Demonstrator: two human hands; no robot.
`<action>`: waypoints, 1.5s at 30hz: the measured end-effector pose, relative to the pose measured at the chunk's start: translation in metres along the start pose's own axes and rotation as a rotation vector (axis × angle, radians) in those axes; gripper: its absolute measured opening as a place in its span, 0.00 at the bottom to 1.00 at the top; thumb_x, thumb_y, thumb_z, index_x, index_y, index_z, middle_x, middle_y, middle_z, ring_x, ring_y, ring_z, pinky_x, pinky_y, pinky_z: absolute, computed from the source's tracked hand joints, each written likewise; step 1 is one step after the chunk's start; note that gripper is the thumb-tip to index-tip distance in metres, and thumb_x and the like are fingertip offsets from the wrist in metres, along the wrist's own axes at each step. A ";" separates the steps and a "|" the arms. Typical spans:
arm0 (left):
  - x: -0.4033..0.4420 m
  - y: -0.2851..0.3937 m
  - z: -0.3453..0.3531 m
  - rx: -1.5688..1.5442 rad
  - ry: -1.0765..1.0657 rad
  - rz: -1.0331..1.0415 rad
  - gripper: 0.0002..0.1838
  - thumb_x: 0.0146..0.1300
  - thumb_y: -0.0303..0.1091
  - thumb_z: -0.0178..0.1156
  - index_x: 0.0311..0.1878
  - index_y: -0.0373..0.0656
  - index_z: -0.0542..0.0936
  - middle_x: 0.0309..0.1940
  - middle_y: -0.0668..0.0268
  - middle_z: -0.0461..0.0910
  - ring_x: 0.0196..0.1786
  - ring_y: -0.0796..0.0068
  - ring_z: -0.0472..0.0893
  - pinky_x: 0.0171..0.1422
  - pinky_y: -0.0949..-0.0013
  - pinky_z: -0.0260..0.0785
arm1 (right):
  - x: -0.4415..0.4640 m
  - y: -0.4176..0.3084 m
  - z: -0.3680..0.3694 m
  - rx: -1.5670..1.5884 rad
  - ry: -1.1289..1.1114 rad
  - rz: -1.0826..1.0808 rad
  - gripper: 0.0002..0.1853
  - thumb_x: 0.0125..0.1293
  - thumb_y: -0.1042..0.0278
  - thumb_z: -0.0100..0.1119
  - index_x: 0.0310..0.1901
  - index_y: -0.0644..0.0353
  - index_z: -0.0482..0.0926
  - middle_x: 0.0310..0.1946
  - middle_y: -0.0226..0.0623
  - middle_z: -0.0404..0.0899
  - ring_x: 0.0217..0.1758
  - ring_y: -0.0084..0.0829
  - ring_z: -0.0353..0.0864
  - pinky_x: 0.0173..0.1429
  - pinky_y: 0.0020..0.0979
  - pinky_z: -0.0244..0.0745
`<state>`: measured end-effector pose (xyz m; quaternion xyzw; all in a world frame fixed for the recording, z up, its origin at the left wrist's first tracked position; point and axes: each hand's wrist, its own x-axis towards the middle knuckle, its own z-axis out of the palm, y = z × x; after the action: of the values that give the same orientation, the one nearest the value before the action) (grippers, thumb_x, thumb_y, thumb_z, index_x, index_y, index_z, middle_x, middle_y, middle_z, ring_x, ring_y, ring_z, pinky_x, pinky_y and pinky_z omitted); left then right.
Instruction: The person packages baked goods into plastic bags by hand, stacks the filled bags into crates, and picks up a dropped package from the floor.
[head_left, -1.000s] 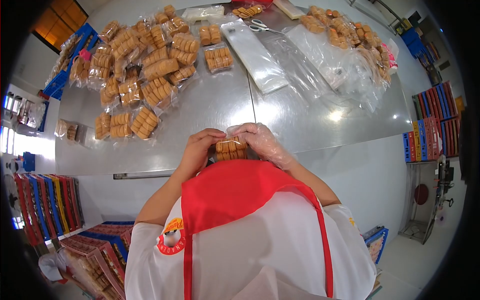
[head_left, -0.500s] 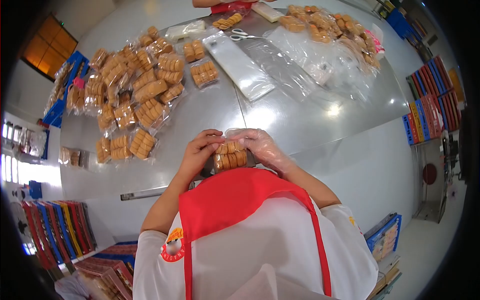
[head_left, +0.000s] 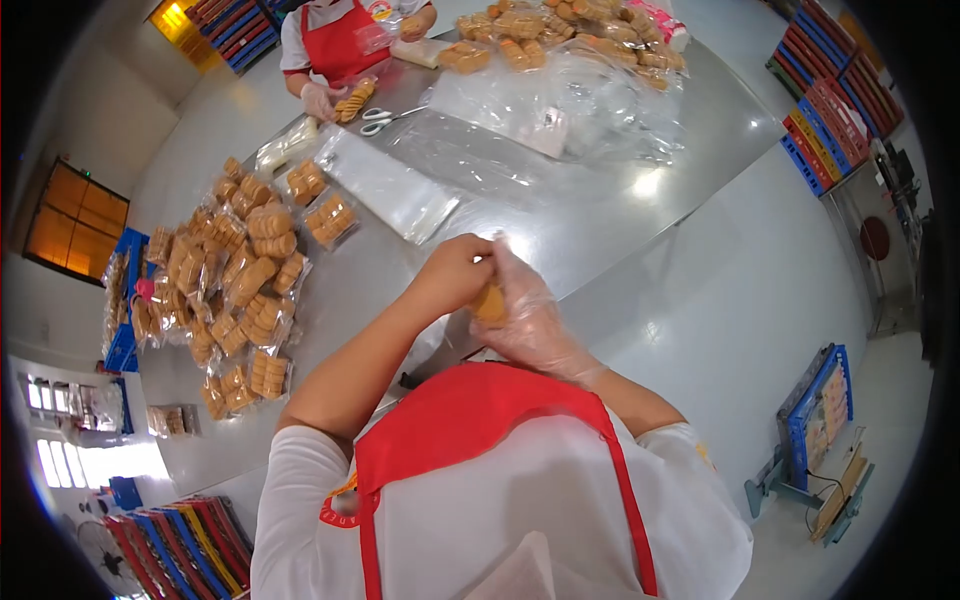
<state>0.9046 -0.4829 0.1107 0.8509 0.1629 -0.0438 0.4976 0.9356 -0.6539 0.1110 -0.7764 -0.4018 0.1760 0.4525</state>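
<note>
My left hand point(head_left: 455, 274), bare, is closed at the top of a bag of cookies point(head_left: 489, 304), with its fingers pinched on the plastic. My right hand point(head_left: 530, 315), in a clear plastic glove, wraps round the same bag from the right, hiding most of it. Both hands are near the table's front edge, just beyond the red apron. To the left lies a large pile of bagged cookies point(head_left: 240, 275). Beyond my hands is a stack of flat clear bags point(head_left: 385, 185), with scissors point(head_left: 377, 122) behind it.
Across the steel table point(head_left: 690, 140), a co-worker in a red apron point(head_left: 343, 42) handles cookies. More bagged cookies point(head_left: 560, 35) and loose plastic point(head_left: 570, 95) lie at the back. Crates point(head_left: 825, 125) stand at the right; a blue-framed tray point(head_left: 818, 415) is at the lower right.
The view has turned and shows more of the co-worker. My hands have tilted the bag, and my right hand now wraps round it instead of holding its top edge.
</note>
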 end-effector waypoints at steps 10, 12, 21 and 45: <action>0.163 0.038 0.050 1.052 0.459 0.680 0.08 0.59 0.33 0.62 0.41 0.46 0.77 0.39 0.62 0.74 0.41 0.56 0.77 0.44 0.56 0.73 | -0.030 0.121 -0.060 1.604 0.182 0.329 0.45 0.52 0.75 0.65 0.73 0.69 0.56 0.59 0.44 0.72 0.62 0.40 0.76 0.65 0.44 0.77; 0.181 0.025 0.053 1.165 0.444 0.651 0.09 0.54 0.29 0.62 0.40 0.47 0.77 0.39 0.62 0.74 0.41 0.58 0.76 0.44 0.57 0.72 | -0.031 0.115 -0.075 1.642 0.151 0.347 0.39 0.53 0.73 0.63 0.69 0.67 0.63 0.54 0.43 0.74 0.57 0.41 0.78 0.60 0.49 0.81; 0.149 0.062 0.018 1.154 0.167 0.610 0.10 0.53 0.23 0.58 0.40 0.37 0.76 0.42 0.55 0.73 0.41 0.53 0.77 0.44 0.56 0.74 | 0.008 0.137 -0.089 1.606 0.287 0.025 0.40 0.54 0.72 0.61 0.71 0.67 0.62 0.58 0.42 0.73 0.61 0.40 0.77 0.67 0.43 0.74; -0.025 0.110 -0.011 0.968 0.271 0.531 0.26 0.54 0.28 0.61 0.58 0.27 0.75 0.75 0.49 0.60 0.32 0.57 0.83 0.35 0.61 0.79 | 0.078 -0.021 -0.048 1.404 -0.016 0.342 0.21 0.73 0.56 0.54 0.62 0.59 0.72 0.52 0.37 0.79 0.52 0.32 0.81 0.54 0.36 0.80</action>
<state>0.9156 -0.5286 0.2140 0.9917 -0.0331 0.1229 0.0193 1.0043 -0.6140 0.1610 -0.3532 -0.0700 0.4668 0.8077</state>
